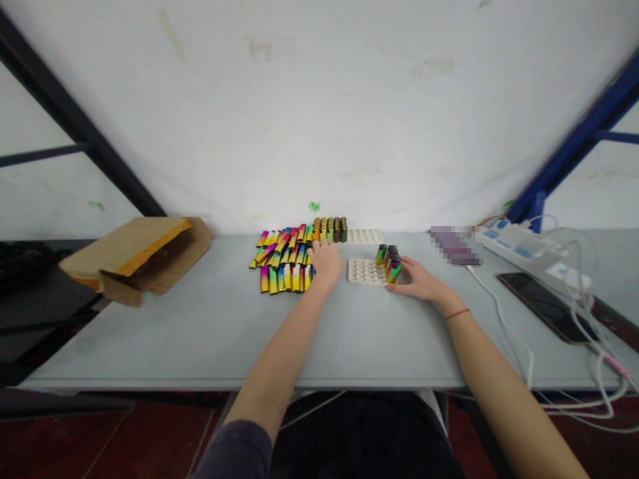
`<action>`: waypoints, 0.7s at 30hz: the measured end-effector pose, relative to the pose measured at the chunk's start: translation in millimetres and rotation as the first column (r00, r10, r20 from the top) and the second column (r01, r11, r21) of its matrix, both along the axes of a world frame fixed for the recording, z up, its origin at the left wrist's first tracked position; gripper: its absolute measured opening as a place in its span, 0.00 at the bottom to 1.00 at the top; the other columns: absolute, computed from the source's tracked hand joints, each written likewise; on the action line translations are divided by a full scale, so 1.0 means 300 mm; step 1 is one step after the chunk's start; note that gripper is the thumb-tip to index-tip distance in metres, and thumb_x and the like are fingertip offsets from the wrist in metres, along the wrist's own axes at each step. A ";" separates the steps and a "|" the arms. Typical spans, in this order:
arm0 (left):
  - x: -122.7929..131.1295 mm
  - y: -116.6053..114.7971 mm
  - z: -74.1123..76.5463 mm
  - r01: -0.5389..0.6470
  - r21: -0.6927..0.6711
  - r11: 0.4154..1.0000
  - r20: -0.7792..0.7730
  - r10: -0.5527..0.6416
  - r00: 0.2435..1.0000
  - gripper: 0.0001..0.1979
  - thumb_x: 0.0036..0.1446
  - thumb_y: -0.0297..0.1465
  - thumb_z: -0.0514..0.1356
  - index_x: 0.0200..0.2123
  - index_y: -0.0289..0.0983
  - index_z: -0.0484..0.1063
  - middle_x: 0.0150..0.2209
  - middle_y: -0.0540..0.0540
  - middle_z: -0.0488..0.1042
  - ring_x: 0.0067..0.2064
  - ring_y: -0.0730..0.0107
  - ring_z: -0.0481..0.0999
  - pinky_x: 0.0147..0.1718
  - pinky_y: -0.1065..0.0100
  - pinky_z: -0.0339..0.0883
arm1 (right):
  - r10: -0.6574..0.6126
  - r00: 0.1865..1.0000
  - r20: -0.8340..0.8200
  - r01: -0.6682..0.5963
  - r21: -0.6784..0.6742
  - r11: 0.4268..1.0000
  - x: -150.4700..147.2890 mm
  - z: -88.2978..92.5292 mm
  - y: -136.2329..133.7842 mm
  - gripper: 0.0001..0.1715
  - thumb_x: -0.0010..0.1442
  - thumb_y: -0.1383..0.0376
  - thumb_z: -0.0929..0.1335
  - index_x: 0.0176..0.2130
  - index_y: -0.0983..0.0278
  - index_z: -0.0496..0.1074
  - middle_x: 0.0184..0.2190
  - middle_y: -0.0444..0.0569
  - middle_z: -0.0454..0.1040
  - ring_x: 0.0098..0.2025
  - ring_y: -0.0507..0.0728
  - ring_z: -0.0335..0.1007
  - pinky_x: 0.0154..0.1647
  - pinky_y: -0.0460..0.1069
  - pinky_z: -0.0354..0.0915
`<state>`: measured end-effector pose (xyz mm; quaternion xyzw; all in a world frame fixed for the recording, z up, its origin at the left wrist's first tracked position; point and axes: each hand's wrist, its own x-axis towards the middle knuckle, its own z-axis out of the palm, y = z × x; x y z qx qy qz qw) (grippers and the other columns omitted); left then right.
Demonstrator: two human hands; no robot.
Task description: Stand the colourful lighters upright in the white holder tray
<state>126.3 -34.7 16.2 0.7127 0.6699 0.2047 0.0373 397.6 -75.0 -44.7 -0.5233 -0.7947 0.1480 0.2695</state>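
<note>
Shiny rainbow-coloured tubes (279,256) lie in rows in a pile left of centre. My left hand (327,263) reaches over the pile's right end, its bent fingers apart and touching or just above the tubes; its fingertips are partly hidden. A white tray with round holes (367,271) lies to the right, with several dark-topped tubes (392,263) standing at its right end. My right hand (419,281) curves round that end, thumb at the front corner and fingers behind, closed on the tray beside the tubes.
Behind stand a block of upright tubes (330,229) and another white tray (365,236). An open brown paper bag (144,249) lies left. On the right are a purple phone-like object (456,247), a power strip (536,253), a dark phone (546,306) and loose white cables (506,322).
</note>
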 end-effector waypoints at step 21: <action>-0.038 0.000 0.024 0.083 -0.020 0.996 0.779 -0.037 0.626 0.08 0.71 0.29 0.54 0.50 0.37 0.68 0.45 0.40 0.77 0.36 0.66 0.80 0.40 0.64 0.73 | 0.011 1.000 -0.007 -0.011 -0.014 1.000 0.000 0.010 -0.002 0.43 0.54 0.43 0.78 0.61 0.64 0.78 0.64 0.64 0.75 0.66 0.77 0.71 0.71 0.71 0.63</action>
